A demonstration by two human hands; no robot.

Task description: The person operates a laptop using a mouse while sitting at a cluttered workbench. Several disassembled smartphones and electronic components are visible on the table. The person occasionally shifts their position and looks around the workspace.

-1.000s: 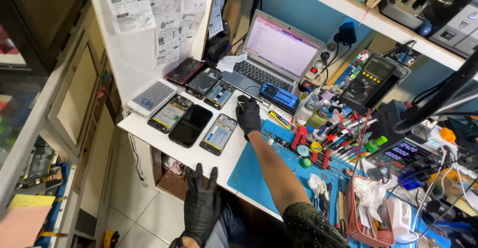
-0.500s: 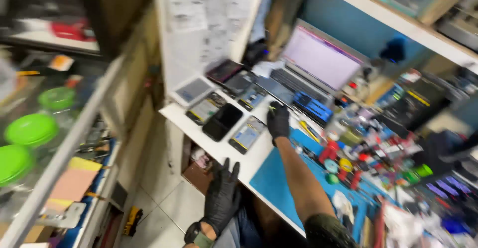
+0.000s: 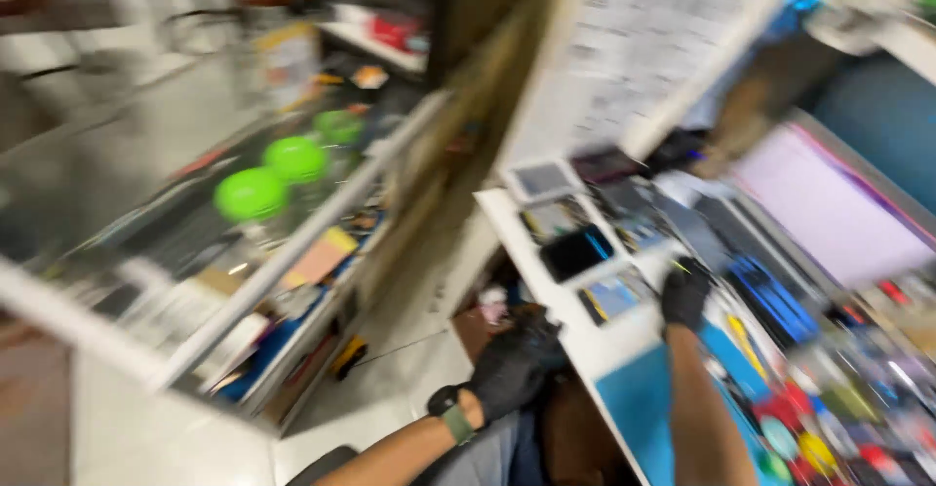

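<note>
The black-gloved right hand rested flat, gripping nothing, beside a blue-screened phone on the white bench; the black-gloved left hand hung loosely curled and empty below the edge, so steadying the view seemed wise.

The view has swung left, bringing a glass case with green discs into sight.

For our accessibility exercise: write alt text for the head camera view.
Blurred downward view: the black-gloved right hand rests on a white workbench beside a row of phones, while the gloved left hand hangs below the bench edge. An open laptop sits behind.
</note>
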